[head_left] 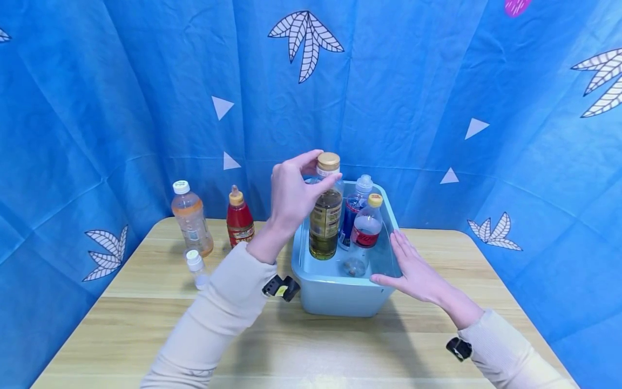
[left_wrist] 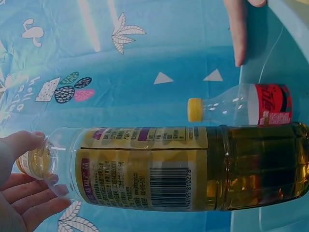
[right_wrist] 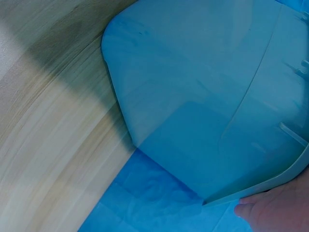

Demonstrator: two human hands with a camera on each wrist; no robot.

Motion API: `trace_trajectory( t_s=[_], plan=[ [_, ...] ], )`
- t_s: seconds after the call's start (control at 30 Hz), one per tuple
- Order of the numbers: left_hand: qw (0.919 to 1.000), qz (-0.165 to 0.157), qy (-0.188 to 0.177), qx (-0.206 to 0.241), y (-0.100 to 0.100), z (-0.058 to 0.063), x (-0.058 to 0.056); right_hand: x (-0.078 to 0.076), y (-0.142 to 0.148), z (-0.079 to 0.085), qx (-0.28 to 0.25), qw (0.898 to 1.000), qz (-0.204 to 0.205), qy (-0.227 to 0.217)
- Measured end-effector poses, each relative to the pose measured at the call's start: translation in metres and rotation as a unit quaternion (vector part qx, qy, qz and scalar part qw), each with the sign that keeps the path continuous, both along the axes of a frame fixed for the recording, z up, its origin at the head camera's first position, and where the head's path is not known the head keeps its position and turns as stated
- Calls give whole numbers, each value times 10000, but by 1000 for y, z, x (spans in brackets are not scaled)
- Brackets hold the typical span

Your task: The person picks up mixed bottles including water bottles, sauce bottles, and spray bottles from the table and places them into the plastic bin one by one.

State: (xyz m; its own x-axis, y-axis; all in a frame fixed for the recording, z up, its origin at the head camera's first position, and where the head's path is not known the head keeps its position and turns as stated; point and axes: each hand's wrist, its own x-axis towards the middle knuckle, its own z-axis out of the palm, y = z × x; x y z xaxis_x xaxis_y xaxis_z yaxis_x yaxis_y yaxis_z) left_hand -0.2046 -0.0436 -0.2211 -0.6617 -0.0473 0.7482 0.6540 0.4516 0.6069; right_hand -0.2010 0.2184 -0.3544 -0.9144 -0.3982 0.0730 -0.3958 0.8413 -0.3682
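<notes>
My left hand (head_left: 290, 197) pinches a clear bottle of yellow oil (head_left: 324, 224) by its neck, just under the gold cap. The bottle is upright over the left side of a light blue plastic bin (head_left: 335, 298); its printed label and barcode face the left wrist view. Beside it in the bin stand a cola bottle (head_left: 365, 239) with a yellow cap and red label, and a blue-labelled bottle (head_left: 352, 213) with a clear cap. With fingers extended and thumb spread, my right hand (head_left: 420, 275) rests on the bin's near right rim.
Left of the bin on the wooden table (head_left: 160, 335) stand a white-capped bottle with an orange band (head_left: 193, 221), a red sauce bottle (head_left: 240, 220) and a small white-capped bottle (head_left: 196, 268). A blue patterned curtain (head_left: 184, 81) encloses the back and sides.
</notes>
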Motion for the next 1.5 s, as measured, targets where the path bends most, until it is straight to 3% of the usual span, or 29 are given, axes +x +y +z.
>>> trace_trajectory(
  t_s=[0.93,1.5],
  plan=[
    [9973,-33,-737,41,33,-54,-7,1,-2,-1,39,10000,-59,-13],
    [9963,-295,-792,139,50,-81,-10,5,-2,1,-67,9999,-53,-54]
  ],
)
